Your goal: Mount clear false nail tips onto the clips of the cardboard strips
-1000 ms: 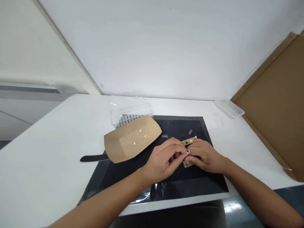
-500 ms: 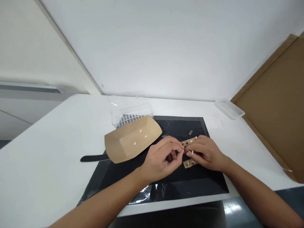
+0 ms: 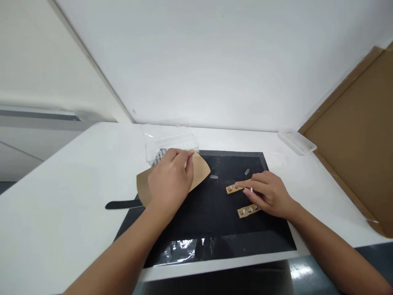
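My left hand [image 3: 171, 178] lies over the brown paper tray [image 3: 201, 169] at the left of the black mat [image 3: 211, 221], fingers curled down on its top. My right hand [image 3: 267, 193] rests on the mat with its fingertips pressing on a small tan strip with metal studs [image 3: 232, 189]. A second studded tan strip [image 3: 247, 211] lies just below that hand. Whether the right hand's fingers pinch anything small is hidden.
A clear plastic box [image 3: 167, 141] stands behind the paper tray. A black strap [image 3: 123, 203] lies on the white table to the left. Two small clear pieces [image 3: 214, 176] lie on the mat. A shallow clear tray [image 3: 296, 141] and a large cardboard sheet [image 3: 359, 139] are at the right.
My left hand left the studded strip and moved left onto the paper tray. My right hand stayed and now holds the upper strip flat on the mat.
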Available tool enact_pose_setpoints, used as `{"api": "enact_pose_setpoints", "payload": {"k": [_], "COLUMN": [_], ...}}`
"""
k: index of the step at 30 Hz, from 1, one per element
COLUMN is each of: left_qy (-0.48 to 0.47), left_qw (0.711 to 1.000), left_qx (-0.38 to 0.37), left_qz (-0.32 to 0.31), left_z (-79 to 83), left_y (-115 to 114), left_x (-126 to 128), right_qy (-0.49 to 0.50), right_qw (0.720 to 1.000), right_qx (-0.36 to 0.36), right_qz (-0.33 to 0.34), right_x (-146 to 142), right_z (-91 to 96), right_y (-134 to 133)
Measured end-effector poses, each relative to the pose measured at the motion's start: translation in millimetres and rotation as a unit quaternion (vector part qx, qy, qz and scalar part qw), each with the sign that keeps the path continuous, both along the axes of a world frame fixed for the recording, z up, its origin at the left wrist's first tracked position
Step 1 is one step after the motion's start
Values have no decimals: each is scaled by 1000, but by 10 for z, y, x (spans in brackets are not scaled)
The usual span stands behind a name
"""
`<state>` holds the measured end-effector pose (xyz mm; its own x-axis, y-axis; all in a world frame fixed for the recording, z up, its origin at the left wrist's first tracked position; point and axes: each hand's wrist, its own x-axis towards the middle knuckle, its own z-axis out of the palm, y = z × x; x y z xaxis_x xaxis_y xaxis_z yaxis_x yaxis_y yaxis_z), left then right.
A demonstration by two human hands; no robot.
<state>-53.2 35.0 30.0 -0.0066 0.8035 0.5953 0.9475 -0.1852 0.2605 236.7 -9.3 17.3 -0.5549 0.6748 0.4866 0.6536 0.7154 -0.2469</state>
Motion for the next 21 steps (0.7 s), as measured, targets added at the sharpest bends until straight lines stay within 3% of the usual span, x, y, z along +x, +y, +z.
{"api": "enact_pose_setpoints", "payload": {"k": [3, 5, 10, 13, 21], "left_qy": [36, 40, -11, -27, -40], "left_qw": [998, 998, 968, 943, 930], "left_qx": [-39, -36, -17, -51, -135], "left_qz": [15, -22, -251, -328, -341], "left_z": [-77, -124, -214, -290, -486], "left_y": [38, 33, -117, -227, -221], "left_x": [-17, 24, 262, 393, 500], "right_qy": [29, 51, 71, 62, -25], "right_qw": [1000, 999, 997, 997, 996], "right_qx": [3, -3, -23, -24, -69], "right_qz": [6, 8, -12, -25, -53], "right_x": [17, 27, 81, 169, 448], "right_z": [-31, -44, -49, -46, -65], "right_y": [23, 36, 98, 181, 393]}}
